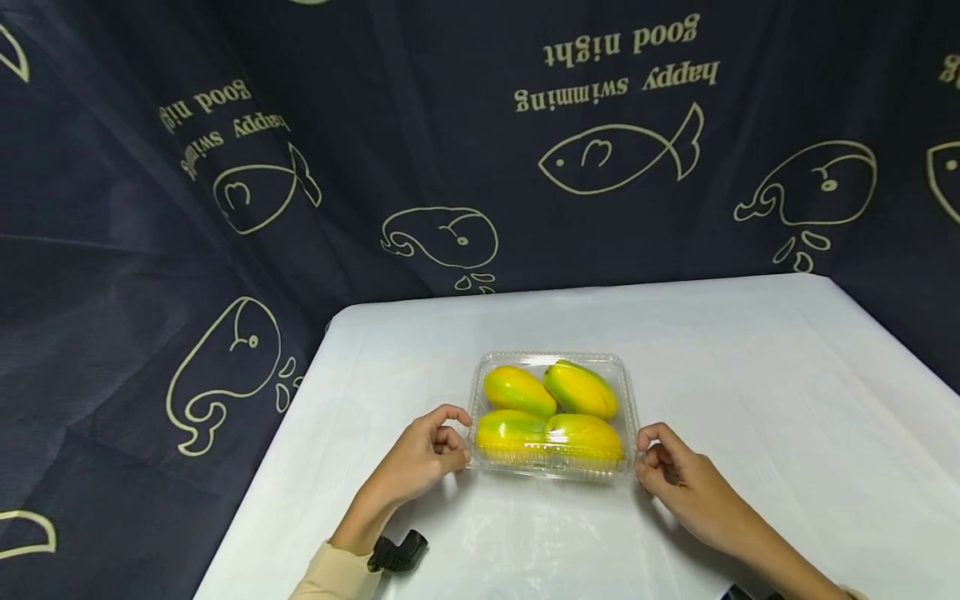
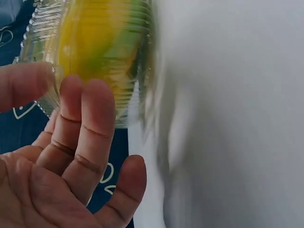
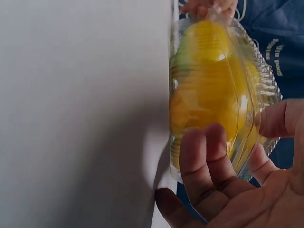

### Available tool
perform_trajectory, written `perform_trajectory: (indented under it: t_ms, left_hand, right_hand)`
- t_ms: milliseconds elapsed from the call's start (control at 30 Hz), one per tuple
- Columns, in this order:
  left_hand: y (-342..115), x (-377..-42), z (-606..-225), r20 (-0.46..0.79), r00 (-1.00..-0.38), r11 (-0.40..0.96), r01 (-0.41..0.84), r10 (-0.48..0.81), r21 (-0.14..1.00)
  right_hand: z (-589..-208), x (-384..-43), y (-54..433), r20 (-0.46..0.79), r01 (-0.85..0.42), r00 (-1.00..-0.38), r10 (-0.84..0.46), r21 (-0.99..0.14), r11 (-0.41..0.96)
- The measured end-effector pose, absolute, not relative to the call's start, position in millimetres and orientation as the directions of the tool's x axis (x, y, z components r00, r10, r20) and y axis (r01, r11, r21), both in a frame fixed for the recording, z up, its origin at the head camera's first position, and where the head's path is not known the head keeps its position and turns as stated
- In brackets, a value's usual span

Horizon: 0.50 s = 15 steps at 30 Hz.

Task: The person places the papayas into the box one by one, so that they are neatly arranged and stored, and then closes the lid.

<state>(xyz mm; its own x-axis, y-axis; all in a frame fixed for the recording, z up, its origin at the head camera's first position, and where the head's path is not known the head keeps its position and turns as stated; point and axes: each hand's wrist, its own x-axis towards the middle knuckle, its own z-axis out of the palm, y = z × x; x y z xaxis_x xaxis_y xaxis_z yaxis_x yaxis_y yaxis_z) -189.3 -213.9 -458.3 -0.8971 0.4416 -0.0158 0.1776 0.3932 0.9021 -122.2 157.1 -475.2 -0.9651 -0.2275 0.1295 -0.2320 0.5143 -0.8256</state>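
Observation:
A clear plastic clamshell box (image 1: 553, 474), its lid down, sits on the white table. Inside lie several yellow-green mangoes (image 1: 581, 390) in two rows. At the box's left edge, my left hand (image 1: 423, 454) pinches the rim between thumb and fingers. My right hand (image 1: 682, 487) pinches the rim on the opposite edge in the same way. In the left wrist view, the left thumb and fingertips meet the ribbed plastic wall (image 2: 130, 95). From the right wrist, the thumb is on the rim and other fingers are curled near the wall.
The table's white cover (image 1: 772, 400) extends around the box on all sides. A dark curtain (image 1: 450, 108) with fish and whale drawings hangs behind the table and along its left side. A black wrist-worn device (image 1: 401, 552) sits by the left sleeve.

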Motion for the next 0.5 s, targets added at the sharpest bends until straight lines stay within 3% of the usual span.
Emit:
perform_trajectory:
  t_ms: [500]
  left_hand:
    - [-212.1, -187.6, -452.2, -0.076, -0.896, 0.395, 0.116, 0.438, 0.911]
  right_hand:
    - [-471.6, -122.8, 161.8, 0.067, -0.212, -0.952, -0.299, -0.849, 0.484]
